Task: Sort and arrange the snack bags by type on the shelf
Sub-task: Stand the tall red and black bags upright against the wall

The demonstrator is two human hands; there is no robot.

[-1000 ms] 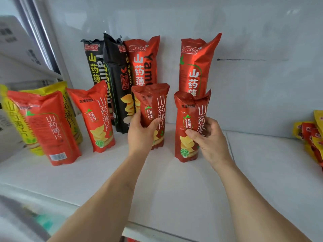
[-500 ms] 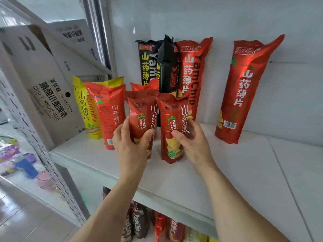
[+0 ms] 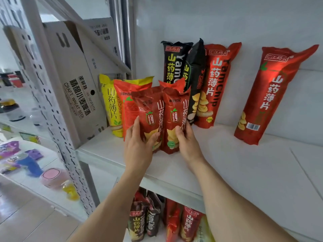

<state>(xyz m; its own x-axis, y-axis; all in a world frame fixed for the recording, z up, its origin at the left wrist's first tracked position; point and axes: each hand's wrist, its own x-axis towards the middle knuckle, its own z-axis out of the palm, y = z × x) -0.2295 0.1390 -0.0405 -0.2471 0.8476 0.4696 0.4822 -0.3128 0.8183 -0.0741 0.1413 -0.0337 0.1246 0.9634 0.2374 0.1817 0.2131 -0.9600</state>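
On white shelf: two red bags, one per hand.

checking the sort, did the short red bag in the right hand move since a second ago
Yes: the short red bag went left, away from the lone tall red bag, toward the black bags.

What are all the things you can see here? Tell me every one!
small dark red bags: two, side by side at the shelf front, one in each hand
orange-red bags: two seen, behind the small ones
yellow bags: at least one, far left, upright
black bags: two, leaning on the back wall
tall red bags: two, on the back wall, one apart at right
shelf: one, white
cardboard boxes: two seen, pale, left of the shelf
lower-shelf bags: several, dark and red
left hand: grips the left small bag
right hand: grips the right small bag
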